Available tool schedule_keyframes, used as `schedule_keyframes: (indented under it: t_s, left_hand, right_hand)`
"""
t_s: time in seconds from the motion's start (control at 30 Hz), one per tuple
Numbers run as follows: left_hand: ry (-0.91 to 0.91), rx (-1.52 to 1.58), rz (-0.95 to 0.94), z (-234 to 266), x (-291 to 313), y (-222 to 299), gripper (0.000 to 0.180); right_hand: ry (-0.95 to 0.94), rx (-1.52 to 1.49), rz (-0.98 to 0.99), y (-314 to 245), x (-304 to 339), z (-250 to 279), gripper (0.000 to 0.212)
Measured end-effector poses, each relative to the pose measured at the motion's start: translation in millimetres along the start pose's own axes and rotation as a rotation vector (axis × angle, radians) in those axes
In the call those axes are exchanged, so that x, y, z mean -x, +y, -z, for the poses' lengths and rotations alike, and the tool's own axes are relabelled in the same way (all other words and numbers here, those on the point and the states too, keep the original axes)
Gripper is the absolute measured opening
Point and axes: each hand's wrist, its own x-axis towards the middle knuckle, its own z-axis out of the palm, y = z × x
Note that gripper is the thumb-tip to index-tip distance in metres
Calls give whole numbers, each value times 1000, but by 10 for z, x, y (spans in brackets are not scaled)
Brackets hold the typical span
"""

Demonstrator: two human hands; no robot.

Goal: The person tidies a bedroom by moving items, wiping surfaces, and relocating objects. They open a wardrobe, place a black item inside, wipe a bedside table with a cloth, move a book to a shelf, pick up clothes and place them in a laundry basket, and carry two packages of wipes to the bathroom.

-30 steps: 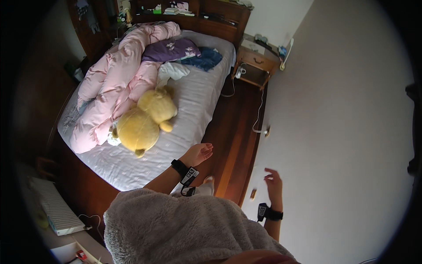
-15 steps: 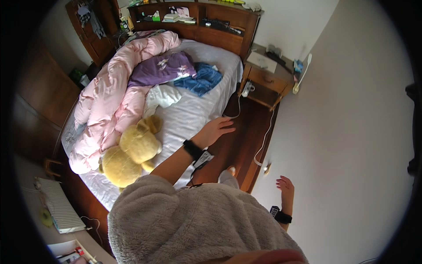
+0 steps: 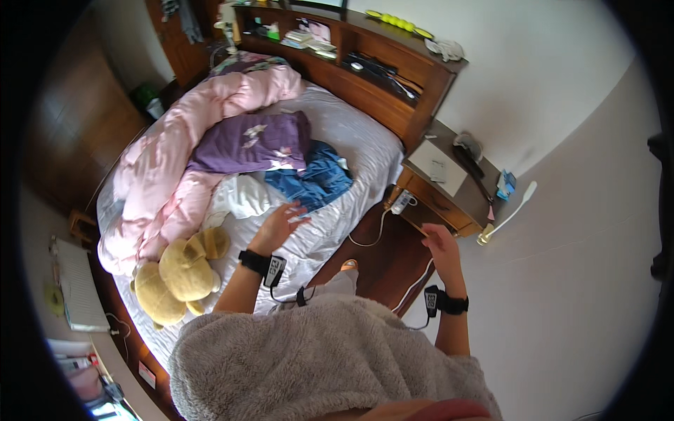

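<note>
My left hand (image 3: 279, 228) is over the near right side of the bed, fingers apart and holding nothing. Just beyond it lie crumpled blue jeans (image 3: 309, 179) and a white cloth (image 3: 243, 196). Behind these is a purple pillow (image 3: 246, 142) with pale flowers, beside a bunched pink quilt (image 3: 151, 161). A yellow plush toy (image 3: 186, 270) lies at the bed's near left. My right hand (image 3: 442, 247) is raised with nothing in it, fingers spread, in front of the wooden nightstand (image 3: 439, 203). Each wrist wears a black strap with a small device.
A wooden headboard with shelves (image 3: 361, 42) stands behind the bed. On the nightstand is a white sheet (image 3: 435, 168); a power strip (image 3: 401, 202) with a trailing cable is at its side. The wall (image 3: 562, 281) rises close on my right. A white radiator (image 3: 81, 288) stands left.
My view has shifted forward toward the headboard and nightstand. My left hand is now over the bed instead of the floor gap, and my right hand has risen from low by the wall.
</note>
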Motion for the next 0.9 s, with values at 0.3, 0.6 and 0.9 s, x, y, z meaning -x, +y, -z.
schedule_keyframes:
  t_s: [0.3,0.6,0.9]
  left_hand:
    - [-451,-1268,-398,-2973,-3425,1228,63]
    - [-609,-1949,-685,-4938,-7481,1493,66]
    - [-776,-2659,-1121,-4901,-10109,877,49]
  right_hand:
    - [-18,-67,-317,582,-1583,1293,31]
    - [176,-281,-436,1682,-3136,2658,30]
    - [260,-255,-543,2974,-4580,3549,28]
